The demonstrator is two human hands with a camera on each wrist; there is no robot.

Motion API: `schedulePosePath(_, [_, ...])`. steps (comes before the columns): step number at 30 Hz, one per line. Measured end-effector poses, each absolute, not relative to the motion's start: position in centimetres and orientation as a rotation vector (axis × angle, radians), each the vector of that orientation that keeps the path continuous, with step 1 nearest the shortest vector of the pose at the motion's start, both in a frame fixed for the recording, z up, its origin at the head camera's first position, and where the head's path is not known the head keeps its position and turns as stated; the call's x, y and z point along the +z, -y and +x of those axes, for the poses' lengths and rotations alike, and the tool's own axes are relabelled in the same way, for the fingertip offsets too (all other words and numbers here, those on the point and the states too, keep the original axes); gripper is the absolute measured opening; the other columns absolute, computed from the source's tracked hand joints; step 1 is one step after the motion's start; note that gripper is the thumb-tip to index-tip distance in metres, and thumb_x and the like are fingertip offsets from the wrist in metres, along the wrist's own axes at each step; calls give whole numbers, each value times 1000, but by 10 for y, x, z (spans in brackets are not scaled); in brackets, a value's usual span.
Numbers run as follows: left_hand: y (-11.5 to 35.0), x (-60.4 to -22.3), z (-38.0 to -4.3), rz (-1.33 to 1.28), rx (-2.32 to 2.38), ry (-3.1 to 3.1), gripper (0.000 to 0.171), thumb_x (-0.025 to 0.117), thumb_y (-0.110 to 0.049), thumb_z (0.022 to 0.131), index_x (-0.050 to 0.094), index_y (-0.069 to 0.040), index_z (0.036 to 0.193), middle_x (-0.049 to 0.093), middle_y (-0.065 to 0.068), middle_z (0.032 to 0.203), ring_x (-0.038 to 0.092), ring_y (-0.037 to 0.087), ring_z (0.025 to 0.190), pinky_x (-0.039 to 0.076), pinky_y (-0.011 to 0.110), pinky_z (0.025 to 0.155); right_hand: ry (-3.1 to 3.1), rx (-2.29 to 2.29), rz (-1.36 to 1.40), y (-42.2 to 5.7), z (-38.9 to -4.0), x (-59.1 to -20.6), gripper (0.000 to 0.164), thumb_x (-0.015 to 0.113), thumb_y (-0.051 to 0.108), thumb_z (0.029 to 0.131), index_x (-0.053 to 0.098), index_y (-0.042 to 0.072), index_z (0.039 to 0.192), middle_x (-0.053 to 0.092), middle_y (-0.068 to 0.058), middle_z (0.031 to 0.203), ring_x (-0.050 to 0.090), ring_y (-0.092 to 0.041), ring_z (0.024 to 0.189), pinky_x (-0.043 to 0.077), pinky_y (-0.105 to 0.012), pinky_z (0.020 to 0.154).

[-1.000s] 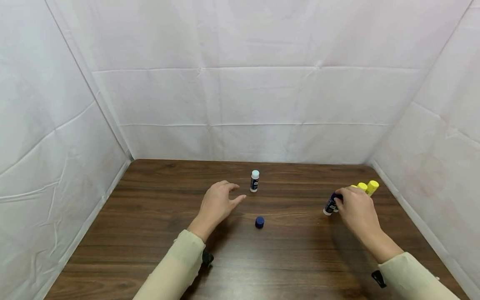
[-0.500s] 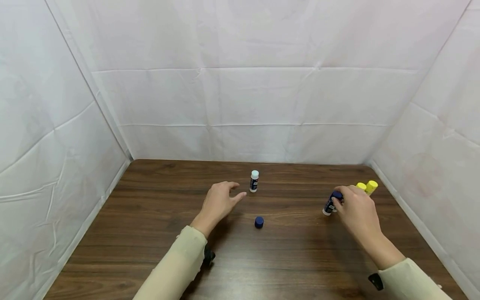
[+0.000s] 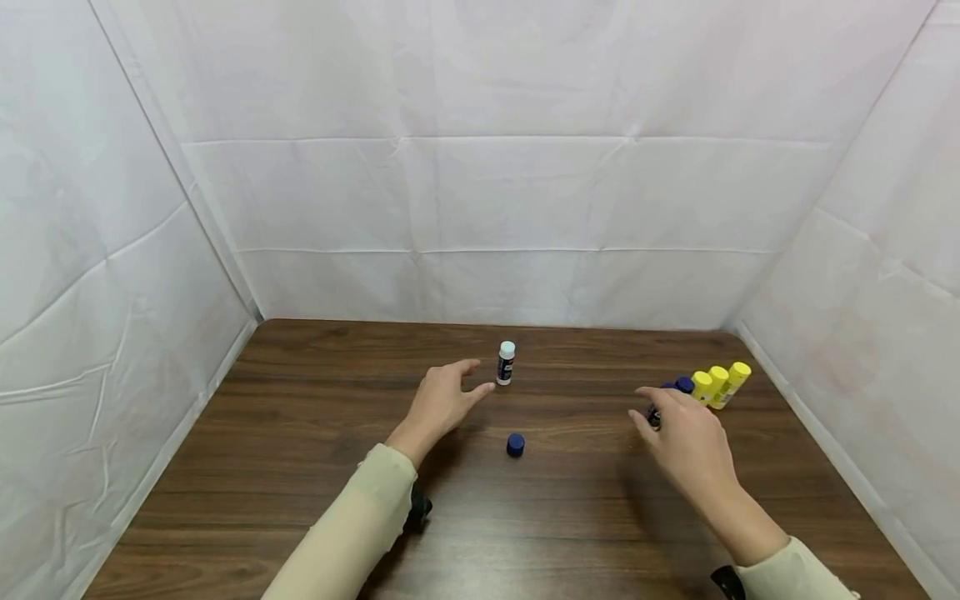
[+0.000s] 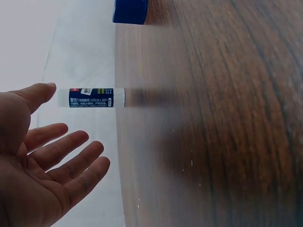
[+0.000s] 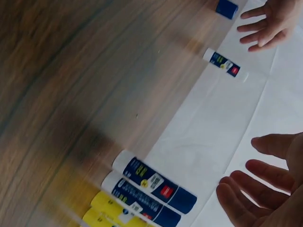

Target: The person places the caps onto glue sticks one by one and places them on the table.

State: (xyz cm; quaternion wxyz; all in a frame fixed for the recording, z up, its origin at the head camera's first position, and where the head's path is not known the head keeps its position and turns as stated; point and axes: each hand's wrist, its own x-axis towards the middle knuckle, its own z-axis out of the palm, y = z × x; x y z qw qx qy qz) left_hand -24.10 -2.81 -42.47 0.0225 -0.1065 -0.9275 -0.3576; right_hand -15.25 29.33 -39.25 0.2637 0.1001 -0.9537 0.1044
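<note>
An uncapped glue stick (image 3: 506, 363) with a white top and a dark blue label stands upright toward the back middle. Its blue cap (image 3: 515, 445) sits apart from it, nearer the front. Just left of that stick hovers my left hand (image 3: 440, 402), fingers spread and holding nothing; the left wrist view shows the stick (image 4: 91, 97) beyond the thumb. On the right side, my right hand (image 3: 692, 446) is relaxed with nothing in its grasp, close to two blue-capped glue sticks (image 5: 154, 182) standing side by side. In the head view this hand partly hides them.
Three yellow glue sticks (image 3: 731, 385) stand in line with the blue-capped ones, to the right. A dark brown wooden table (image 3: 315, 417) carries everything. White cloth walls (image 3: 517, 192) rise at its back and both sides.
My right hand has let go of the blue-capped glue stick, opened its fingers and drawn back slightly left and toward me. The left hand has hardly moved.
</note>
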Motion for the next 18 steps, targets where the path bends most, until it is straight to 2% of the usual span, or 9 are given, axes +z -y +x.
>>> schedulePosePath(8, [26, -432, -249, -307, -1232, 2854, 55, 64, -40, 100, 51, -18, 150, 63, 9, 139, 62, 27, 125, 49, 48, 105, 2729, 355, 198, -272, -142, -393, 45, 71, 37, 95, 69, 6, 128, 69, -19, 122, 69, -32, 91, 57, -52, 71])
schedulePosePath(12, [24, -435, -252, -292, -1259, 2842, 55, 65, -39, 100, 51, -18, 149, 64, 9, 138, 63, 26, 124, 49, 47, 104, 2751, 378, 210, -265, -140, -398, 46, 72, 39, 94, 68, 8, 129, 69, -19, 124, 69, -31, 90, 56, -51, 72])
schedulePosePath(18, [19, -438, -256, -298, -1337, 2827, 55, 66, -36, 100, 51, -14, 149, 62, 13, 140, 63, 30, 123, 50, 49, 103, 2768, 413, 203, -261, -138, -404, 46, 73, 37, 94, 68, 9, 130, 68, -18, 126, 69, -37, 99, 55, -56, 81])
